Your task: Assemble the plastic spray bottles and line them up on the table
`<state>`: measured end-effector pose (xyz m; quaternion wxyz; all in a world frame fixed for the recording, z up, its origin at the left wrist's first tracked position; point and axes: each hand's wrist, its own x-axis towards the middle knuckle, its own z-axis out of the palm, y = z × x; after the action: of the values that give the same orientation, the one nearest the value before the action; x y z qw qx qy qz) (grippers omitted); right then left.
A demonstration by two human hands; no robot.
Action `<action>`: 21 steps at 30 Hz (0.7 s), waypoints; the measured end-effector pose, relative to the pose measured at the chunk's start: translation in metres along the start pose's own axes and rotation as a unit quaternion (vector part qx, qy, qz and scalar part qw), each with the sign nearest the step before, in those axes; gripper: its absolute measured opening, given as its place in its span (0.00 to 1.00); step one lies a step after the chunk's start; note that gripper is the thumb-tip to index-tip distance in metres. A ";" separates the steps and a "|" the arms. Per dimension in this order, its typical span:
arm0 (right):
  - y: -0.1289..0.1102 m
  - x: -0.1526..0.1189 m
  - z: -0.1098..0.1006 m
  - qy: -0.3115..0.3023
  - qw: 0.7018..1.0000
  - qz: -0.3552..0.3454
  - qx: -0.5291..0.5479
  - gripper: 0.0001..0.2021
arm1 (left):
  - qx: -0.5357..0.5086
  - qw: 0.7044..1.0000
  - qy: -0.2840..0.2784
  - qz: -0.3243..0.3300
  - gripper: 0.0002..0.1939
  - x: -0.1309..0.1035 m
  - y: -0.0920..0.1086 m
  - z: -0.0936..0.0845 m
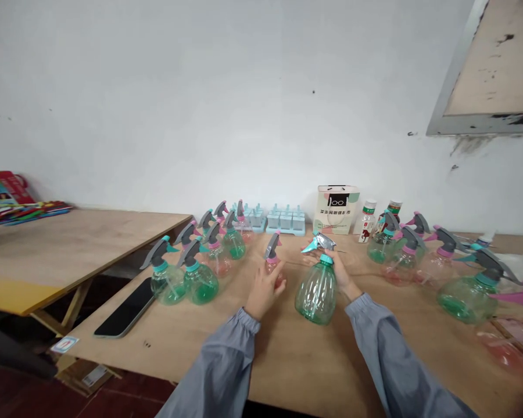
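Observation:
My left hand (262, 290) curls at a small pink spray bottle (279, 281) with a grey trigger head, its fingers around the body and hiding most of it. To the right, my right hand (340, 275) grips a green clear spray bottle (316, 293) near its teal collar, from behind. That bottle tilts slightly, its grey and teal trigger head (323, 240) pointing left. Several green and pink spray bottles (201, 284) stand together left of my hands. Another group of spray bottles (466, 299) stands on the right.
A black phone (126, 310) lies at the table's left edge. Light-blue ice-pop moulds (286, 222), a paper bag (336, 212) and a white bottle (366, 222) stand along the wall. Left, across a gap, is another table (91, 235) with colourful sticks (24, 212).

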<state>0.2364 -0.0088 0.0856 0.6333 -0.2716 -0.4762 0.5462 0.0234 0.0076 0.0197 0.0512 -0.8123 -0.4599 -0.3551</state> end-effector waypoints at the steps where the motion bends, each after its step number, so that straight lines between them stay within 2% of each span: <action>1: 0.001 0.000 0.000 -0.007 1.000 0.004 -0.008 0.20 | -0.010 1.000 0.008 0.000 0.27 -0.003 0.000 0.003; 3: 0.004 0.000 -0.002 -0.010 0.999 0.008 -0.037 0.21 | -0.024 1.000 0.016 -0.002 0.29 -0.005 -0.001 0.007; 5: 0.007 0.000 -0.003 0.011 0.997 0.000 -0.077 0.21 | -0.030 0.999 0.017 -0.008 0.28 -0.005 -0.002 0.008; 9: 0.011 -0.002 -0.004 0.053 0.992 -0.020 -0.110 0.19 | -0.022 0.999 0.009 -0.023 0.28 -0.005 -0.002 0.003; 16: 0.008 -0.005 -0.002 0.021 0.993 0.000 -0.113 0.17 | 0.011 0.999 -0.006 -0.034 0.29 -0.007 0.001 -0.003; 21: 0.011 -0.002 -0.006 0.029 0.993 -0.024 -0.110 0.17 | 0.029 0.999 -0.005 -0.038 0.27 -0.008 0.005 -0.002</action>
<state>0.2371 -0.0073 0.0733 0.6258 -0.3438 -0.5215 0.4671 0.0237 -0.0017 0.0169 0.0591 -0.7939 -0.5009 -0.3395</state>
